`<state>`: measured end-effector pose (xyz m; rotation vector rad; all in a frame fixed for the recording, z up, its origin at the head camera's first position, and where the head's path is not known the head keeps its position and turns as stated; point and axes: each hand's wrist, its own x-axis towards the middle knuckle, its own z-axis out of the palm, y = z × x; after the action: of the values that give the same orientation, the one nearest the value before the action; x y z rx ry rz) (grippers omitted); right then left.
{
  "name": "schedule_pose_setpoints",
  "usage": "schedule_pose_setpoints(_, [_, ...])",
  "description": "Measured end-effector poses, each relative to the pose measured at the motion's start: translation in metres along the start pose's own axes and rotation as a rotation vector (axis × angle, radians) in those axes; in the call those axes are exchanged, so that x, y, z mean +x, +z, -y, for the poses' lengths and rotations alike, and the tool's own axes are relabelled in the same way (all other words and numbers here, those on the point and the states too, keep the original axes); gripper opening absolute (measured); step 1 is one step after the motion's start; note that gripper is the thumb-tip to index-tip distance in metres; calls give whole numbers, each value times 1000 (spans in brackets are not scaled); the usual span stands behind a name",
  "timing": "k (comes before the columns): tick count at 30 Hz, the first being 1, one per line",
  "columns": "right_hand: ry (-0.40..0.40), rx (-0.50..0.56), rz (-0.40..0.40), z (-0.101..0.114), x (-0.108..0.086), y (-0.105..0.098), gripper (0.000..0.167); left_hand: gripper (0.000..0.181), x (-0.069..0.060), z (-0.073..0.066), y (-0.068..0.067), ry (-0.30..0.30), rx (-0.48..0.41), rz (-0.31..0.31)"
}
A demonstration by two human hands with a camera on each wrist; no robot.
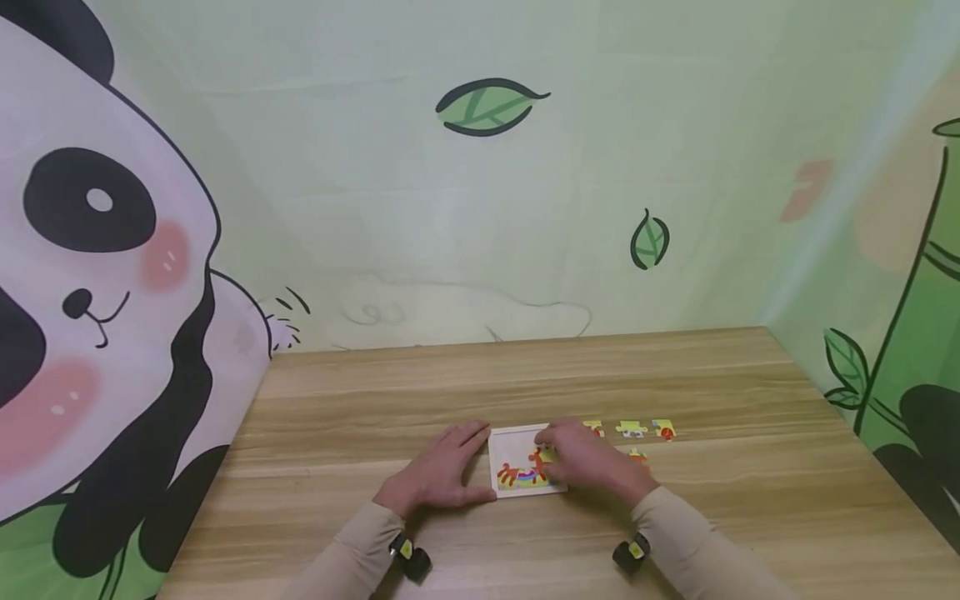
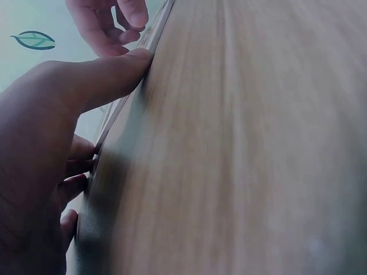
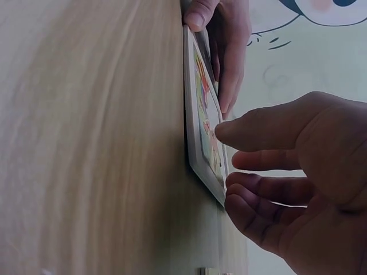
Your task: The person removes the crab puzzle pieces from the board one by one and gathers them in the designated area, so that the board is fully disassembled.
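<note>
A white-framed jigsaw puzzle tray (image 1: 528, 495) lies flat on the table, its lower part filled with pieces (image 1: 523, 477) that form a colourful animal picture. My left hand (image 1: 438, 471) rests at the tray's left edge, thumb at the near corner and fingers stretched toward the far one. Over the right side reaches my right hand (image 1: 588, 458); in the right wrist view its thumb touches the puzzle surface (image 3: 209, 123), the other fingers loosely bent. No piece shows between them there. The hand covers the tray's right part in the head view.
Several loose yellow-and-red puzzle pieces lie right of the tray, including a piece (image 1: 632, 429) and another piece (image 1: 664, 429) in the far row. One piece (image 1: 639, 457) is partly behind my right wrist. The wooden table (image 1: 375, 383) ends at a printed backdrop (image 1: 360, 208).
</note>
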<state>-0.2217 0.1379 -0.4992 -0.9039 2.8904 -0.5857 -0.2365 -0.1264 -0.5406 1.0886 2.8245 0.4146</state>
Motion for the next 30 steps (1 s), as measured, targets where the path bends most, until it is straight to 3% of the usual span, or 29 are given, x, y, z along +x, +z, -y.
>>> schedule_pose_setpoints(9, [12, -49, 32, 1, 1, 1, 31, 99, 1, 0, -1, -12, -3, 11])
schedule_pose_setpoints(22, [105, 21, 105, 6, 4, 2, 34, 100, 0, 1, 1, -9, -7, 11])
schedule_pose_setpoints(30, [122, 35, 101, 7, 4, 3, 32, 99, 1, 1, 0, -10, -7, 9])
